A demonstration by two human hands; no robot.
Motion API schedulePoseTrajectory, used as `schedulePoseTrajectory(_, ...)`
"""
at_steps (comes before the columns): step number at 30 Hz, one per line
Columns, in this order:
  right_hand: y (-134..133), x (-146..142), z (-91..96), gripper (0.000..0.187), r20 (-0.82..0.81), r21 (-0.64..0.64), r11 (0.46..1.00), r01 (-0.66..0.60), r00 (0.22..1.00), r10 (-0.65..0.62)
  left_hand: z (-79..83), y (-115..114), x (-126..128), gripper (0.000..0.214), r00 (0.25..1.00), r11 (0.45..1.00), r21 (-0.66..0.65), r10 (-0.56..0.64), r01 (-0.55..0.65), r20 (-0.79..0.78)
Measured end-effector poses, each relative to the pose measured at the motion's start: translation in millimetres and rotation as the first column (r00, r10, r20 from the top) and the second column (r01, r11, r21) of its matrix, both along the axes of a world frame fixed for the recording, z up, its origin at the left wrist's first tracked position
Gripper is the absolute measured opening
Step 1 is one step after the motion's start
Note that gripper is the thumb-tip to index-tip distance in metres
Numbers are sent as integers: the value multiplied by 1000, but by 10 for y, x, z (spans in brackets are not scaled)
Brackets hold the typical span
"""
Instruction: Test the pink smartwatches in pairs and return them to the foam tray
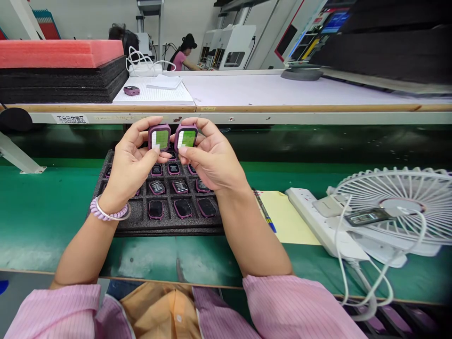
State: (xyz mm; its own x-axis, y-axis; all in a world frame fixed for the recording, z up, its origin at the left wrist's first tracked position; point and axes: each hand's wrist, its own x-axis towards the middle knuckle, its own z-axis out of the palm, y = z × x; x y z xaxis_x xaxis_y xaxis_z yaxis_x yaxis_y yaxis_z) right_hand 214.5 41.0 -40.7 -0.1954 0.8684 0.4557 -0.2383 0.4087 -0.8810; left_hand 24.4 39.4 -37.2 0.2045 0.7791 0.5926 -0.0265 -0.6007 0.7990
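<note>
My left hand (pixel 132 162) pinches a small purple watch body (pixel 159 137) whose screen glows green and white. My right hand (pixel 208 157) grips a second purple watch body (pixel 186 138) with the same lit screen. Both are held upright, side by side, above a black foam tray (pixel 141 225) on the green belt. The tray's pockets hold several more purple watch bodies (pixel 182 207), some with dark screens up, some with labelled backs up. A beaded bracelet circles my left wrist.
A yellow notepad (pixel 286 219) with a pen lies right of the tray, then a white power strip (pixel 314 219) and a white fan (pixel 395 207) with cables. Behind the belt is a white shelf (pixel 282 92) with a notebook, another purple watch (pixel 131 90) and foam sheets (pixel 60 70). A person sits far behind.
</note>
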Motion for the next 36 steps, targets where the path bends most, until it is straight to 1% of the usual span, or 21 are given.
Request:
schedulePoseTrajectory(4, 0, -4, 2, 55, -12, 3, 1000, 9, 1000, -9, -8, 14, 12, 52, 999, 1000, 0, -32, 32, 18)
schedulePoseTrajectory(8, -1, -3, 1, 56, 2, -7, 1000, 22, 1000, -22, -3, 8, 23, 54, 999, 999, -22, -30, 30, 20)
schedulePoseTrajectory(15, -2, -12, -3, 61, -27, -10, 1000, 8, 1000, -9, 7, -16, 29, 49, 998, 996, -71, -44, 47, 49)
schedulePoseTrajectory(19, 38, -15, -27, 64, -48, 2, 1000, 2, 999, -2, 36, -46, 48, 37, 997, 992, -111, -50, 57, 67)
schedulePoseTrajectory(23, 61, -6, -41, 59, -75, 8, 1000, 5, 997, -4, 72, -82, 66, 28, 994, 986, -142, -78, 89, 81)
schedulePoseTrajectory(30, 40, 10, -18, 52, -77, -6, 1000, 13, 997, -13, 91, -96, 73, 27, 993, 978, -180, -90, 102, 74)
schedulePoseTrajectory(36, 39, 4, -19, 47, -88, -9, 998, 57, 994, -58, 84, -96, 77, 32, 996, 978, -193, -60, 73, 71)
